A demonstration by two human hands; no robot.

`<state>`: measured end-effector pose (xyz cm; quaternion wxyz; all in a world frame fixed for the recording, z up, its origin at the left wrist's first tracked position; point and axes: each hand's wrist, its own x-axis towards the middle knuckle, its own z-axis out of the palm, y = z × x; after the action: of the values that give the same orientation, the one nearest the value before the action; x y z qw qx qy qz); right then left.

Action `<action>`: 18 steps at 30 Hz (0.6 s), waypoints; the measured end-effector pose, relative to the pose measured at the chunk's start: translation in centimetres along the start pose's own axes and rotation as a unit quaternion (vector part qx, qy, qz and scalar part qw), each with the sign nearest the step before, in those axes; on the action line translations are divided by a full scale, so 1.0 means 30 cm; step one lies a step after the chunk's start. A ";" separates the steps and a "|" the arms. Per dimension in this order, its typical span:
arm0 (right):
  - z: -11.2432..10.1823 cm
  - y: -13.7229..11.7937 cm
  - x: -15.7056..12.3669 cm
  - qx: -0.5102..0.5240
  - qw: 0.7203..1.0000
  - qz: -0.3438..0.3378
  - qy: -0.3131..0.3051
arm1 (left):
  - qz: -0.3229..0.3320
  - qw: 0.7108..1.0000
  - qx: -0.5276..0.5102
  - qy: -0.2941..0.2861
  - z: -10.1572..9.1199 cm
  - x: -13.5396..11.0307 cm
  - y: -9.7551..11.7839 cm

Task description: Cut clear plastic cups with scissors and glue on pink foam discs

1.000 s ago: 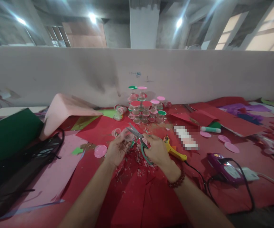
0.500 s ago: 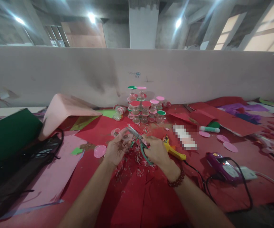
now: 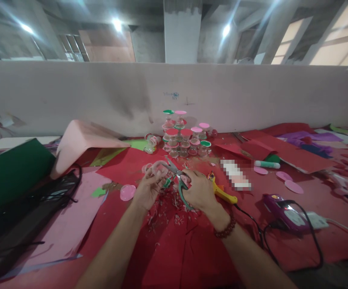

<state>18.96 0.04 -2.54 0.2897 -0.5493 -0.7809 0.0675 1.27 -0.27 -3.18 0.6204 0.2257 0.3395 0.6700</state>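
A clear plastic piece (image 3: 159, 165) with a pale, rounded rim sits at the centre of my clock dial, pinched in the fingertips of the left hand (image 3: 146, 192), which hide its lower part. The right hand (image 3: 200, 192) is closed around the green handles of a pair of scissors (image 3: 178, 173), blades angled toward 11 o'clock and just beside the rim; from my remote seat I cannot tell whether they touch it. At 12 o'clock rises a stack of clear cups (image 3: 184, 138) topped with coloured discs. A yellow glue gun (image 3: 225, 195) lies at 3 o'clock, near the right hand — a pink disc (image 3: 127, 192) at 9, and curled scraps (image 3: 178, 218) at 6. Compared with half a second ago, I see more of the rim above the left fingertips, while the glue gun and stack look unmoved.
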 end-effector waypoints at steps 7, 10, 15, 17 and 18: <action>0.007 -0.010 0.000 -0.031 0.999 -0.029 0.001 | 0.001 1.000 0.024 -0.019 0.002 0.002 -0.005; 0.011 -0.007 0.002 -0.027 0.999 -0.023 0.005 | -0.002 0.999 0.033 -0.029 0.001 -0.001 -0.008; 0.007 -0.009 0.000 0.013 1.000 -0.024 -0.005 | -0.001 0.999 0.032 -0.025 0.002 -0.004 -0.015; 0.006 -0.012 -0.002 0.034 0.999 -0.019 -0.012 | -0.002 0.999 0.026 -0.022 0.004 -0.004 -0.018; 0.006 -0.013 -0.002 0.044 0.999 -0.017 -0.015 | -0.001 0.999 0.025 -0.020 0.005 -0.004 -0.019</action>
<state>18.57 -0.13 -2.54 0.3030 -0.5216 -0.7906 0.1046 1.79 -0.35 -3.48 0.6218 0.2541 0.3440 0.6561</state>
